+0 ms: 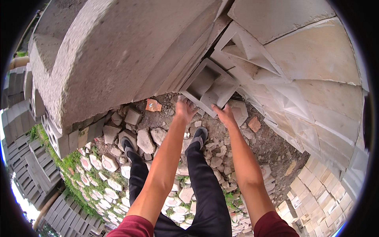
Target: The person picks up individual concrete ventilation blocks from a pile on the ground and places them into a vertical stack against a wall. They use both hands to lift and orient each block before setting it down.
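A grey concrete vent block [228, 90] with hollow, curved recesses is tilted in the gap between a large concrete slab and a stack of patterned blocks. My left hand [185, 108] is closed at the block's near left corner, its fingers curled against the edge. My right hand [225, 114] grips the near right edge, thumb on the face; its other fingers are partly hidden. Close to the right hand, a pale broken slab piece [239, 112] lies on the ground.
The large concrete slab [118, 51] looms on the left. Patterned blocks [312, 51] form a wall on the right. Loose rubble [145, 141], an orange wrapper [153, 105] and a red brick piece [254, 124] lie around my feet. Stacked pavers [321, 193] stand at lower right.
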### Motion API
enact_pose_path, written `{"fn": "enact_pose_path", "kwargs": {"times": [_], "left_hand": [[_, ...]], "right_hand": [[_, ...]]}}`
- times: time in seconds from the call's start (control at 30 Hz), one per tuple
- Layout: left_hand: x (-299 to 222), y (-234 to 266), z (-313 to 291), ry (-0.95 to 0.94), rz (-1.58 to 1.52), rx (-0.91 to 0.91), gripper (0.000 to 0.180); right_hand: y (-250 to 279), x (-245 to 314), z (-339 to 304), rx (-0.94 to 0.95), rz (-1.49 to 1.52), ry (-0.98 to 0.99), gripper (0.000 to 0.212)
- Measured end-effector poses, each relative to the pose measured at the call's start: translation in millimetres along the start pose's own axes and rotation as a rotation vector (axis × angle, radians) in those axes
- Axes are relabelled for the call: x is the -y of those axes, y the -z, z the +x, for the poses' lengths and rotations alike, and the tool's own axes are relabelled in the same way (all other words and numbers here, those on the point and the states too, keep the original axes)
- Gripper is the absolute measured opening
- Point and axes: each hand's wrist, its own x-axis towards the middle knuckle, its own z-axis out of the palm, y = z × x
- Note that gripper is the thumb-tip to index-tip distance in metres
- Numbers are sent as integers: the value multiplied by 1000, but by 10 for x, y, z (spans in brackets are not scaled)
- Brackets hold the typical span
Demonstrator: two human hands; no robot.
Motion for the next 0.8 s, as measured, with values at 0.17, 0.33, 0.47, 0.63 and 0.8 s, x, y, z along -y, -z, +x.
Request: {"fn": "enact_pose_path", "kwargs": {"times": [0.17, 0.33, 0.47, 0.63, 0.8], "left_hand": [[160, -50, 120, -7, 47, 16, 73], [215, -39, 30, -44, 127, 44, 74], [330, -49, 58, -67, 287, -22, 72], [303, 131, 57, -58, 455, 40, 71], [369, 89, 194, -79, 529, -25, 70]], "right_hand": [[-42, -275, 52, -204, 70, 114, 60], [-57, 61, -113, -147, -109, 31, 56], [-10, 7, -59, -162, -213, 94, 55], [-17, -172, -10, -164, -178, 97, 53], [2, -383, 94, -246, -140, 91, 51]]}}
